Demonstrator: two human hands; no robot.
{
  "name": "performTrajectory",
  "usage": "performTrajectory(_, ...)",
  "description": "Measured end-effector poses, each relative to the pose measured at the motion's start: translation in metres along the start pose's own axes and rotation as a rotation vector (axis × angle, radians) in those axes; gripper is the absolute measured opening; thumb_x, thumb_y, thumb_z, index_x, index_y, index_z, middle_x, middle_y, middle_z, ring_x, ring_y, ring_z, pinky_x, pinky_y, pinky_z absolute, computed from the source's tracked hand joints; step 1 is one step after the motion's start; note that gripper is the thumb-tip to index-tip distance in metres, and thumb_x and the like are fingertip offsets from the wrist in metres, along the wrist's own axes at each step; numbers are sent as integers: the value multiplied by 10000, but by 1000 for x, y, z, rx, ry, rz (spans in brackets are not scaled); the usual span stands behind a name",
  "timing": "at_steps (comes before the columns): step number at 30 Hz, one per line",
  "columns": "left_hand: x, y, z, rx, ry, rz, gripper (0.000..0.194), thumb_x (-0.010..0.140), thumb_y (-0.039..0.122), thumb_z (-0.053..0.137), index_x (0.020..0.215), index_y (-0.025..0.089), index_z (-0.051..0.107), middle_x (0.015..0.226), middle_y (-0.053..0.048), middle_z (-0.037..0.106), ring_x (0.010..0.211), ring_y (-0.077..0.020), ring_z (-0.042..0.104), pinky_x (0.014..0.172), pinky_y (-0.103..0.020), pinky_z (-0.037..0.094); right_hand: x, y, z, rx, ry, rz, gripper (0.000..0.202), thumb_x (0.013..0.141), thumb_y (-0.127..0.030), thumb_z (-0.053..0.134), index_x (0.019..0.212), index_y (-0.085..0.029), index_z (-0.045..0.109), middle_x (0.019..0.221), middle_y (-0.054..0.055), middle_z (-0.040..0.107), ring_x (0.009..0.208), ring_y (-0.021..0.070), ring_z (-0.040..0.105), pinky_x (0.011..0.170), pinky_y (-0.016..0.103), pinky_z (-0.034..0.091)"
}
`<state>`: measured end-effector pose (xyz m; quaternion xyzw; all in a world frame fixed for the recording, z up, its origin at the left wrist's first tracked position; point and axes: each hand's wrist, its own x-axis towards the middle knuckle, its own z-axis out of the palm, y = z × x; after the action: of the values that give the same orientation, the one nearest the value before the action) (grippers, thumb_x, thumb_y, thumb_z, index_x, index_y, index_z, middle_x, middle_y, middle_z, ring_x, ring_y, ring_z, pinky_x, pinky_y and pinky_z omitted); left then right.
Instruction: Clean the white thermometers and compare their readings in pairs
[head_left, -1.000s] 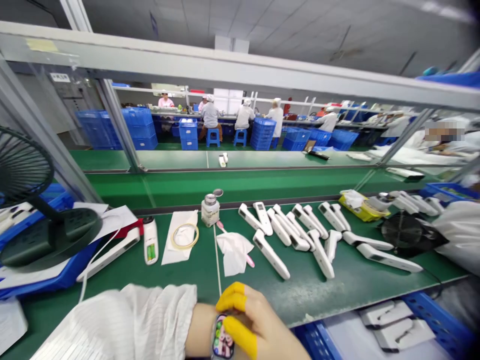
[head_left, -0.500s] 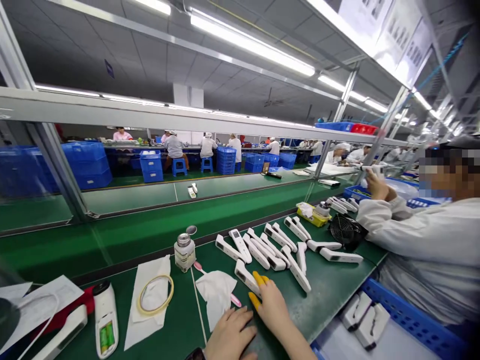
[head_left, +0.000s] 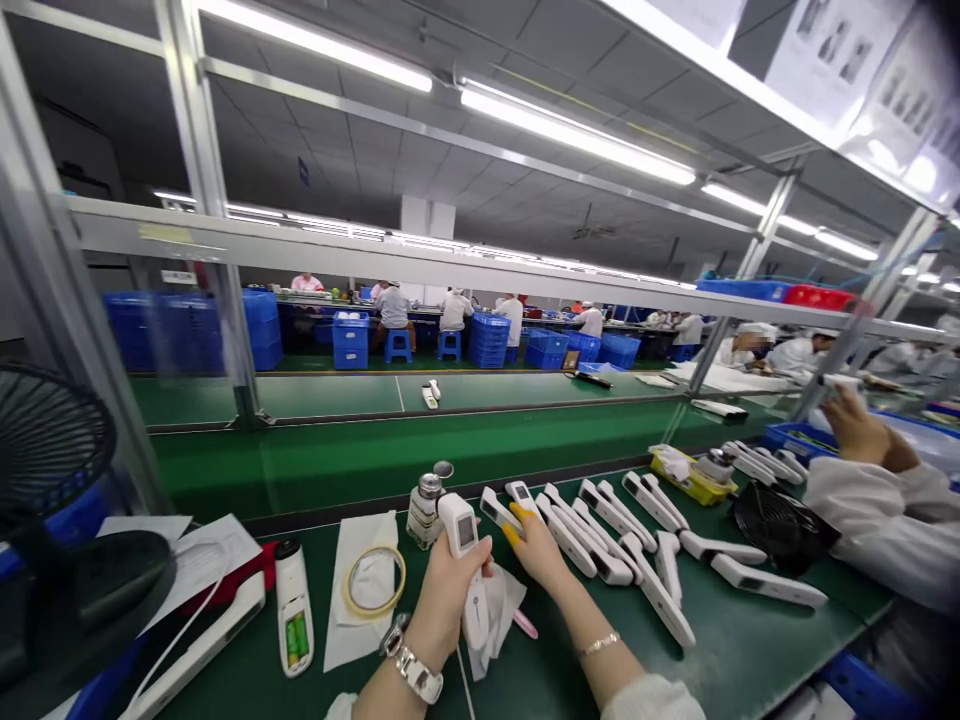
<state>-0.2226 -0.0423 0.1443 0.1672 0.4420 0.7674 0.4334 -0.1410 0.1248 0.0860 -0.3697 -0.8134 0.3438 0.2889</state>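
Note:
My left hand (head_left: 450, 590) grips a white infrared thermometer (head_left: 475, 600) upright, its small screen facing me. Farther right, my right hand (head_left: 538, 545), with yellow finger cots, has its fingers closed over the handle of another white thermometer (head_left: 520, 491) lying on the bench; the hand covers most of that handle. A white cloth (head_left: 501, 610) lies behind and beside the held thermometer, near a pink stick (head_left: 525, 624). Just behind my left hand stands a bottle with a metal cap (head_left: 424, 512). More thermometers (head_left: 574, 540) lie in rows right of my right hand.
Left of my hands are a tape roll (head_left: 375, 581) on white paper, a thermometer with exposed green batteries (head_left: 293, 610) and a black fan (head_left: 52, 470). A yellow tray (head_left: 690, 476) sits at the back right. A co-worker's sleeve (head_left: 877, 510) is at the right.
My left hand has taken up a thermometer and raised it. My right hand has reached forward to another one. The view has turned left, bringing the fan into sight.

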Motion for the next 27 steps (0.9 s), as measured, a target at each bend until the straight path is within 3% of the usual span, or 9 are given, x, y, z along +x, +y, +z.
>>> performTrajectory(3,-12,36,-5,-88,-21,27,481,730,461,640,1085,164,508,628,19,572,542,-96,533,566,-222,429,7,3,12,-22,-28,77,498,608,-205,639,1097,-115,606,1120,203,608,1093,411,516,969,560,292)
performTrajectory(7,-27,72,-14,-322,-91,63,483,801,568,468,1031,155,569,655,-13,600,538,-106,559,567,-236,459,-3,-17,12,94,-78,72,496,708,-347,573,1137,-99,566,1129,191,620,1080,357,550,948,483,376)
performTrajectory(11,-34,93,-22,-455,-24,139,430,813,512,494,914,120,637,887,-107,679,747,-175,643,618,-254,510,-24,-74,5,290,-116,-26,600,831,-503,420,1316,-154,379,1281,128,538,1179,267,498,968,386,407)
performTrajectory(14,-37,102,-24,-516,1,173,424,818,503,492,945,128,644,1087,-126,652,938,-220,628,745,-296,523,-48,-131,7,628,-218,-134,595,789,-478,552,1306,-230,393,1269,84,553,1186,275,491,958,403,426)
performTrajectory(16,-38,106,-24,-568,-40,128,429,819,513,484,982,146,635,1073,-110,659,990,-238,613,803,-323,510,-62,-164,12,753,-312,-185,588,749,-434,634,1273,-257,434,1214,73,591,1134,282,531,910,406,467)
performTrajectory(19,-38,109,-25,-582,-69,21,466,819,534,464,1030,149,622,984,-109,680,993,-271,610,832,-369,495,-73,-192,19,725,-348,-207,535,779,-424,612,1263,-257,457,1195,75,597,1060,272,571,840,379,507)
performTrajectory(23,-40,112,-30,-549,-58,-7,476,808,534,482,1045,145,618,973,-114,678,1002,-300,598,868,-412,464,-79,-188,16,593,-393,-181,520,791,-439,589,1263,-246,481,1144,77,619,975,266,600,774,356,525)
performTrajectory(27,-45,111,-30,-556,-161,-37,540,784,586,475,1011,118,623,985,-130,671,1018,-312,583,884,-408,443,-87,-165,1,555,-561,1,536,790,-416,598,1292,-294,453,993,54,671,849,260,641,684,363,545)
